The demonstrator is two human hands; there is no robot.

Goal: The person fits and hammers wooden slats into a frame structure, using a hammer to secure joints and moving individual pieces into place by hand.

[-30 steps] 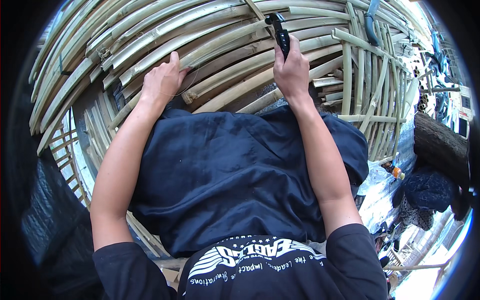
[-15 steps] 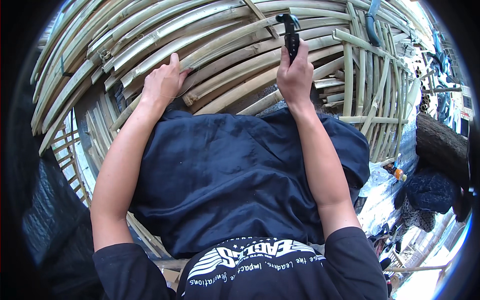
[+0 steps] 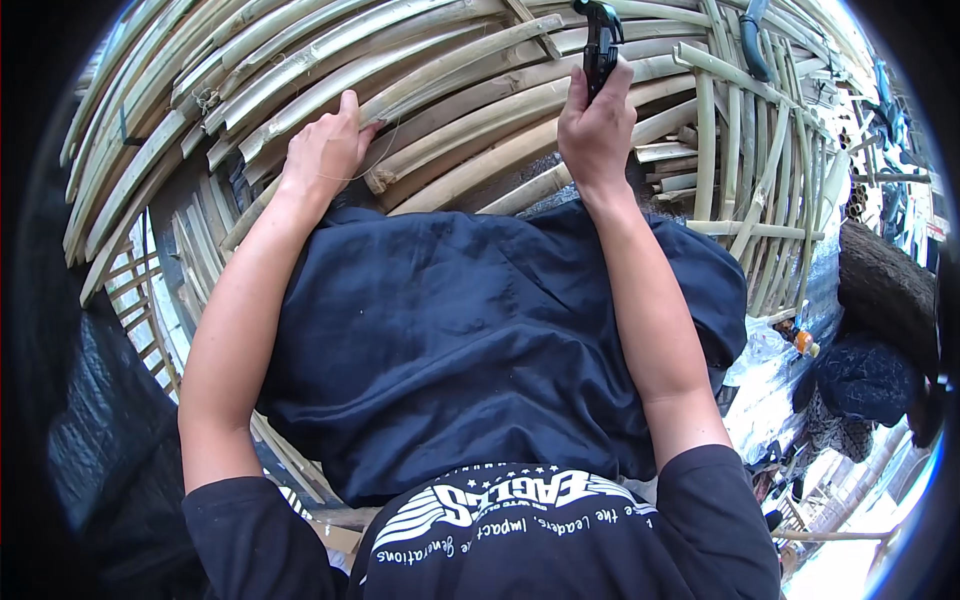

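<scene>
My left hand (image 3: 325,150) is closed around the near left end of a split bamboo slat (image 3: 460,68), the thumb at its edge. A thin pale strand (image 3: 391,148) loops beside the thumb. In my right hand (image 3: 598,135) is a small black hammer (image 3: 601,45), gripped by its riveted handle with the head pointing away from me. It is held above the slats, apart from my left hand. Several more curved bamboo slats (image 3: 450,150) lie side by side beneath both hands. My fingertips on the left are partly hidden behind the slat.
Dark blue cloth (image 3: 460,330) covers my lap. At the right stands a lattice of bamboo strips (image 3: 745,180), with a blue-grey curved handle (image 3: 752,50) over it. Farther right are a dark log (image 3: 885,280), a small orange object (image 3: 803,341) and a dark bundle (image 3: 865,380).
My right hand has moved slightly away from me and to the right with the hammer. The left hand keeps its hold on the slat, almost in the same place.
</scene>
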